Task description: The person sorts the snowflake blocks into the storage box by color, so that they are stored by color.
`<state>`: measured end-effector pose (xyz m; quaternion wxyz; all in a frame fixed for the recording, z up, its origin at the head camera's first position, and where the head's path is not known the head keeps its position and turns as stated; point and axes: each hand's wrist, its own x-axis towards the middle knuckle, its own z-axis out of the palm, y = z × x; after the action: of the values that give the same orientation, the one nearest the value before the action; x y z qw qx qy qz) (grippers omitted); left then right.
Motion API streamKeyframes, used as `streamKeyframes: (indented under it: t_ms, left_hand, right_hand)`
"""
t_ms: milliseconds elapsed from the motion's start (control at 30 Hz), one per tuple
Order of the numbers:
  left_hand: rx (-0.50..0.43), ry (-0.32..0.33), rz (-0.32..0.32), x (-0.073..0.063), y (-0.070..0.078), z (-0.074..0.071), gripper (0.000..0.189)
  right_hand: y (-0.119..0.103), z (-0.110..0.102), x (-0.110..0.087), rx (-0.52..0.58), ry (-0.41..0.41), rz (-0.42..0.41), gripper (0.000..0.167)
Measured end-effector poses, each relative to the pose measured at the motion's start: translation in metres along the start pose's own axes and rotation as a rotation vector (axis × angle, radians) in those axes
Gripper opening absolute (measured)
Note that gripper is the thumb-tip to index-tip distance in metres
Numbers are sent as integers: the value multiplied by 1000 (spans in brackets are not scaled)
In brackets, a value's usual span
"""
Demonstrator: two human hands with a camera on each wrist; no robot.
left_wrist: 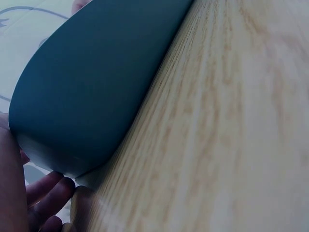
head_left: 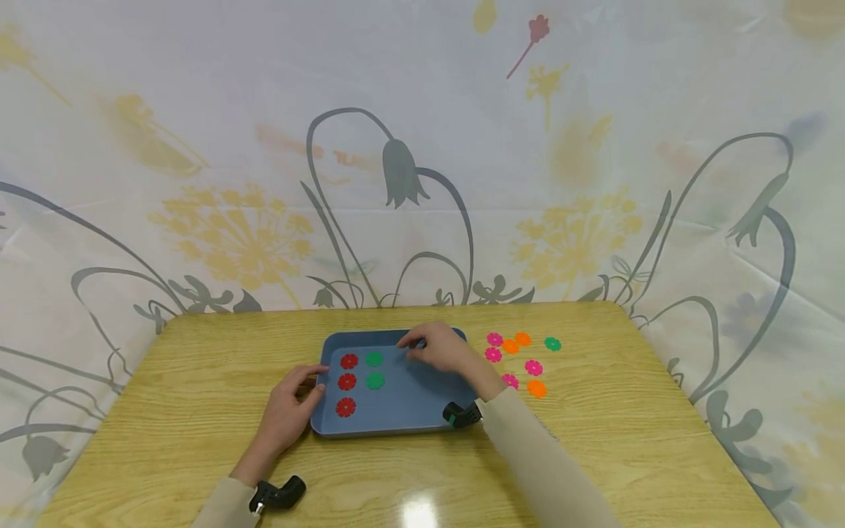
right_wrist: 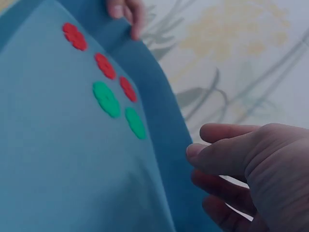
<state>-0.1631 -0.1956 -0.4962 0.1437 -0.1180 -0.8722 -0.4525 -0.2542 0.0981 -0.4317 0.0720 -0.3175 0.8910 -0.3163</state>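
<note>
2 colour columns: 5 in, 8 out

A flower-patterned cloth [head_left: 218, 95] hangs behind the wooden bench [head_left: 218, 345]. On the bench lies the blue tray [head_left: 429, 411], flat, its rim raised all round. The left hand [head_left: 285, 411] grips the tray's left edge, thumb and fingers bent round the rim. The right hand [head_left: 442, 350] is over the tray's far right part, fingers loosely bent and apart, with no disc visible between them.

In the tray, 3 red discs [head_left: 347, 381] make a column by the left wall, and 2 green discs [head_left: 375, 380] lie just beside the upper 2 reds. Right of the tray, loose on the bench, are 4 pink discs [head_left: 534, 367], 3 orange discs [head_left: 537, 389] and 1 lone green disc [head_left: 553, 344].

To place well, I'd pinch each thin disc by its edge, steady the tray with the left hand, match the red spacing and release flat, without brushing the neighbours
</note>
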Motion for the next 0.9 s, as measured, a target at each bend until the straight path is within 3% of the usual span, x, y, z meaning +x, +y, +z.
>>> streamKeyframes:
  t_ms: [133,433,633,900]
  left_hand:
    - [-3,3,6,0,-1,0,28]
    - [-4,2,11,-1,-1,-1,27]
    - [-8,4,11,-1,0,0,28]
    - [-12,3,1,0,2,0,28]
  right_hand:
    - [14,-10,-9,18,102,14,21]
    - [50,-34,-41,82,261,164,20]
    - [84,-48,-74,130,357,253,22]
    - [129,-68,-128,76,513,358,20]
